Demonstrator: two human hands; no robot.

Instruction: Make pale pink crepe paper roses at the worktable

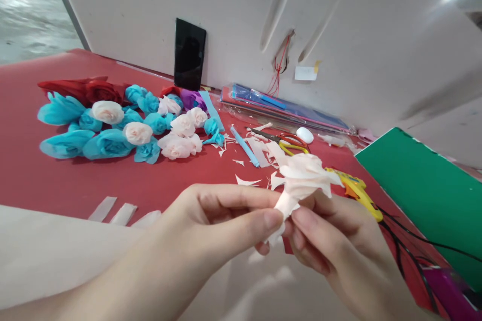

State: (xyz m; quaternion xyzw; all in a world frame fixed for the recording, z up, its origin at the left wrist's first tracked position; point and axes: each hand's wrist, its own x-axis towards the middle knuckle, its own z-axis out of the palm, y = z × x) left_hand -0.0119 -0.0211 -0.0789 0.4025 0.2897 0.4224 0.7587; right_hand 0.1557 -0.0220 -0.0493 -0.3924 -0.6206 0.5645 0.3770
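A pale pink paper flower [305, 175] stands tilted between my two hands, its ruffled petals up and its narrow base down. My left hand [229, 225] pinches that base between thumb and forefinger. From the other side, my right hand [331, 230] also grips the base, thumb in front and fingers curled behind. The lowest tip of the base is partly covered by my fingers. Just beyond the flower lie pale paper scraps [246, 180] and a pair of scissors [289, 144] with yellow and red handles.
Blue paper flowers [109, 144], with white, red and purple ones, cluster at left. A yellow glue gun [357, 190] with black cable lies right, before a green board [425, 185]. A dark phone [189, 55] leans on the back wall. A blue pen [244, 146] lies mid-table.
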